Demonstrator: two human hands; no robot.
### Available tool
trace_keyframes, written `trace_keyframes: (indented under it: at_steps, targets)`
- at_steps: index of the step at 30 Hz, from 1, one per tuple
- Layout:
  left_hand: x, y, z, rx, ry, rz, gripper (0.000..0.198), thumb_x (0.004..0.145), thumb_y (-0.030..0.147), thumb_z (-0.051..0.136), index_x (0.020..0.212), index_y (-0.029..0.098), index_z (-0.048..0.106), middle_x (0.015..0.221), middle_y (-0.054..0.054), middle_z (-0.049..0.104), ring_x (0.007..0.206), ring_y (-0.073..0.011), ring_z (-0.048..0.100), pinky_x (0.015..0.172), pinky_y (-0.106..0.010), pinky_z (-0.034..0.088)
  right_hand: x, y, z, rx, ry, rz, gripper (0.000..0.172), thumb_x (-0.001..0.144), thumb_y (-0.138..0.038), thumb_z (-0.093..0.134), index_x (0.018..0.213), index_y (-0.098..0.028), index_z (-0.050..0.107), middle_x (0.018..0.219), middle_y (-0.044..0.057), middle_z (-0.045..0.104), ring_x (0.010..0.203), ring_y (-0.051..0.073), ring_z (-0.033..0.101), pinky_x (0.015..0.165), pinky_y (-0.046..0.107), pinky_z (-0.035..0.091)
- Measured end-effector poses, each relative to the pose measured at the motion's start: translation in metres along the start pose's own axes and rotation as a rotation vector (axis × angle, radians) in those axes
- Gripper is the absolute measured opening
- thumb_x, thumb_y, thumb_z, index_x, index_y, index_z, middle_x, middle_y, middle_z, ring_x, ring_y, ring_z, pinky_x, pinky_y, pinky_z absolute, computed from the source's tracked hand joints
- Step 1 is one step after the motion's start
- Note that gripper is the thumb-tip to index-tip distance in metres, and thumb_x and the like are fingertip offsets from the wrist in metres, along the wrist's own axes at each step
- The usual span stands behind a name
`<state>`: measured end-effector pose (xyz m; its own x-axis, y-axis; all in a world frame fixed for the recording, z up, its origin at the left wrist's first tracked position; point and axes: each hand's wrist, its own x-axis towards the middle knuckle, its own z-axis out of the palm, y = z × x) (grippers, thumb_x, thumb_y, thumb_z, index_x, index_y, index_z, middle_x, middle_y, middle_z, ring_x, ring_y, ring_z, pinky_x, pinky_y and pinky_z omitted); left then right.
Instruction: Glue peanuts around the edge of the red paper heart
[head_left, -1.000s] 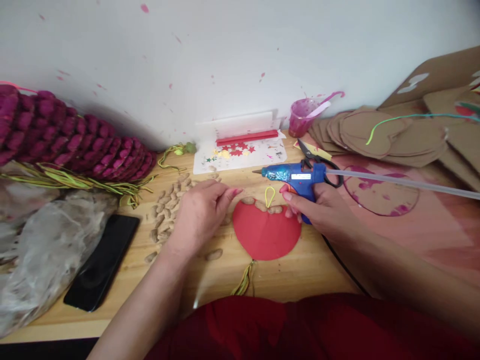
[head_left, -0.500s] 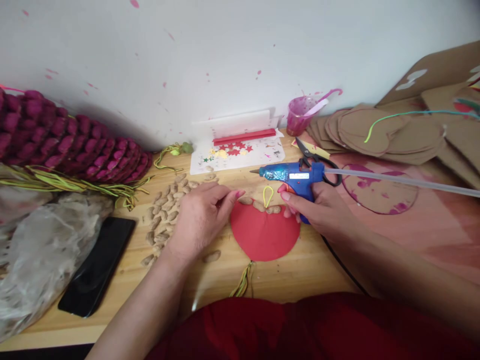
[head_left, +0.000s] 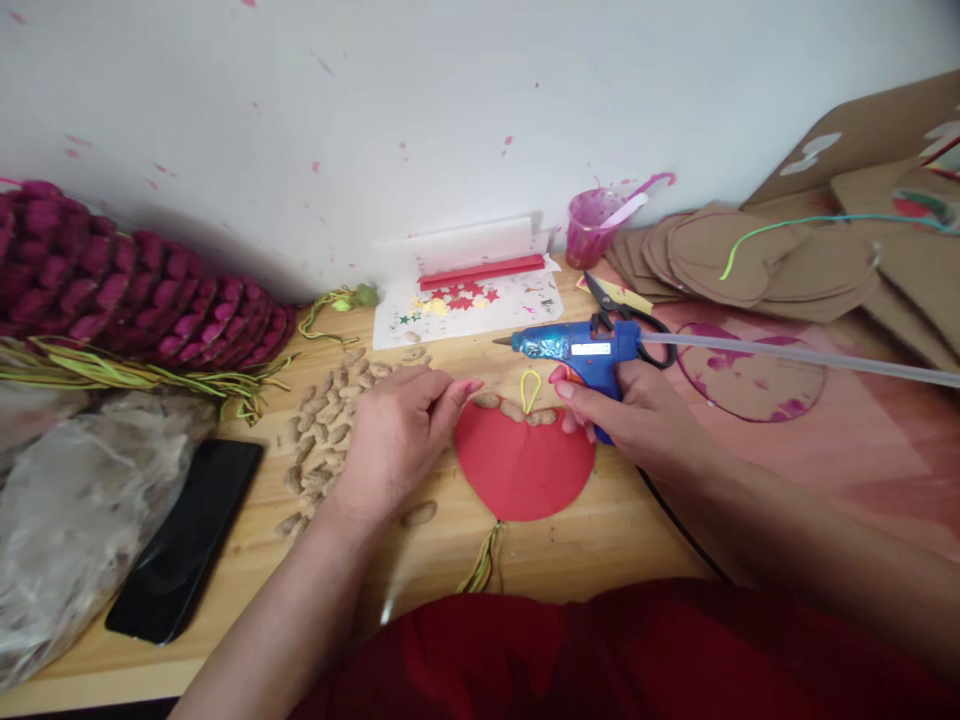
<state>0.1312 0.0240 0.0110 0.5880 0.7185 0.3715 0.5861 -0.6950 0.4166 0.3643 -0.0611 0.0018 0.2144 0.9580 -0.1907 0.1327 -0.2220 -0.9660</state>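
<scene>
My right hand (head_left: 641, 405) is closed round the grip of a blue hot glue gun (head_left: 577, 345), its nozzle pointing left. A clear glue stick (head_left: 795, 357) sticks out of its back. Below lies a red heart-shaped piece (head_left: 525, 465) with a yellow loop (head_left: 530, 390) at the top and a tassel (head_left: 482, 562) at the bottom. Several peanuts (head_left: 513, 410) lie along its top edge. My left hand (head_left: 401, 430) is closed at the upper left edge, thumb tip beside the leftmost peanut (head_left: 487, 400). Its curled fingers hide whatever they may hold.
Loose peanuts (head_left: 322, 435) lie left of my left hand, near a black phone (head_left: 187, 540) and plastic bag (head_left: 82, 520). Scissors (head_left: 660, 345) lie behind the glue gun. Paper with stars (head_left: 390, 330), a pink-stained cup (head_left: 589, 230) and cardboard shapes (head_left: 735, 255) stand farther back.
The view has shifted slightly, so most things appear a little farther left. Both hands keep nearly the same pose over the red piece; the glue gun stays in my right hand.
</scene>
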Motion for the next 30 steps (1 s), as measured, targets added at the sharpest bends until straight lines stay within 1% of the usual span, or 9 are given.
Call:
trace_keyframes:
  at_steps: [4, 7, 11, 13, 15, 17, 21, 27, 30]
  targets:
    - [0.0014, 0.002, 0.0035, -0.117, -0.005, 0.067, 0.018, 0.099, 0.017, 0.056, 0.104, 0.018, 0.074, 0.095, -0.006, 0.074, 0.088, -0.0172, 0.068, 0.078, -0.03, 0.052, -0.0004, 0.0012, -0.0002, 0.013, -0.008, 0.004, 0.027, 0.086, -0.044, 0.071, 0.077, -0.019, 0.064, 0.06, 0.002, 0.067, 0.055, 0.015, 0.061, 0.049, 0.027, 0.044]
    - [0.0016, 0.0031, 0.0046, -0.12, -0.029, 0.092, 0.018, 0.097, 0.015, 0.06, 0.109, 0.018, 0.073, 0.099, -0.006, 0.074, 0.092, -0.0183, 0.068, 0.08, -0.031, 0.053, -0.0014, 0.0011, -0.0001, 0.022, -0.033, -0.008, 0.027, 0.088, -0.044, 0.069, 0.078, -0.02, 0.064, 0.061, 0.001, 0.067, 0.055, 0.014, 0.059, 0.049, 0.026, 0.043]
    - [0.0014, 0.0011, 0.0019, -0.093, -0.008, 0.06, 0.013, 0.097, 0.02, 0.061, 0.1, 0.019, 0.074, 0.089, -0.005, 0.075, 0.084, -0.0185, 0.067, 0.078, -0.032, 0.052, -0.0019, -0.0005, 0.0004, 0.013, -0.028, 0.001, 0.025, 0.089, -0.043, 0.069, 0.082, -0.019, 0.065, 0.061, 0.001, 0.066, 0.056, 0.015, 0.06, 0.05, 0.027, 0.044]
    - [0.0015, -0.0005, 0.0006, -0.076, 0.01, 0.045, 0.014, 0.098, 0.023, 0.061, 0.093, 0.019, 0.074, 0.083, -0.003, 0.074, 0.079, -0.0182, 0.066, 0.075, -0.032, 0.051, -0.0016, -0.0012, 0.0003, 0.007, -0.021, 0.009, 0.025, 0.088, -0.042, 0.069, 0.082, -0.019, 0.065, 0.061, 0.001, 0.067, 0.057, 0.015, 0.061, 0.051, 0.027, 0.044]
    - [0.0018, -0.0012, 0.0005, -0.068, 0.005, 0.049, 0.015, 0.098, 0.023, 0.061, 0.091, 0.019, 0.074, 0.081, -0.003, 0.074, 0.078, -0.0182, 0.065, 0.074, -0.032, 0.051, -0.0014, -0.0017, -0.0002, -0.002, -0.023, 0.014, 0.026, 0.088, -0.043, 0.069, 0.079, -0.019, 0.065, 0.062, 0.002, 0.067, 0.058, 0.015, 0.061, 0.052, 0.027, 0.044]
    - [0.0019, -0.0008, 0.0017, -0.08, -0.009, 0.073, 0.016, 0.098, 0.02, 0.059, 0.095, 0.019, 0.074, 0.084, -0.004, 0.074, 0.08, -0.0185, 0.066, 0.076, -0.033, 0.051, -0.0014, -0.0019, -0.0006, -0.012, -0.026, 0.018, 0.027, 0.088, -0.044, 0.069, 0.077, -0.019, 0.064, 0.062, 0.002, 0.067, 0.059, 0.015, 0.062, 0.052, 0.027, 0.044]
    - [0.0016, 0.0018, 0.0046, -0.105, -0.039, 0.13, 0.018, 0.098, 0.013, 0.057, 0.105, 0.019, 0.073, 0.099, -0.006, 0.075, 0.092, -0.0194, 0.066, 0.084, -0.034, 0.053, -0.0019, -0.002, -0.0002, -0.021, -0.018, 0.021, 0.026, 0.088, -0.043, 0.068, 0.077, -0.02, 0.065, 0.062, 0.002, 0.067, 0.057, 0.016, 0.061, 0.051, 0.028, 0.044]
    - [0.0039, 0.0038, 0.0074, -0.094, -0.093, 0.153, 0.012, 0.097, 0.016, 0.062, 0.102, 0.018, 0.072, 0.101, -0.006, 0.075, 0.094, -0.0205, 0.064, 0.089, -0.037, 0.052, -0.0016, -0.0025, 0.0002, -0.001, -0.013, 0.019, 0.024, 0.087, -0.043, 0.069, 0.081, -0.02, 0.063, 0.061, 0.001, 0.066, 0.058, 0.016, 0.061, 0.051, 0.027, 0.044]
    - [0.0054, 0.0027, 0.0103, -0.073, -0.113, 0.172, 0.013, 0.099, 0.018, 0.06, 0.101, 0.018, 0.073, 0.1, -0.007, 0.075, 0.093, -0.0202, 0.063, 0.089, -0.037, 0.051, -0.0007, -0.0017, -0.0009, -0.006, -0.017, 0.031, 0.027, 0.088, -0.044, 0.069, 0.078, -0.02, 0.062, 0.062, 0.002, 0.066, 0.057, 0.015, 0.06, 0.05, 0.027, 0.044]
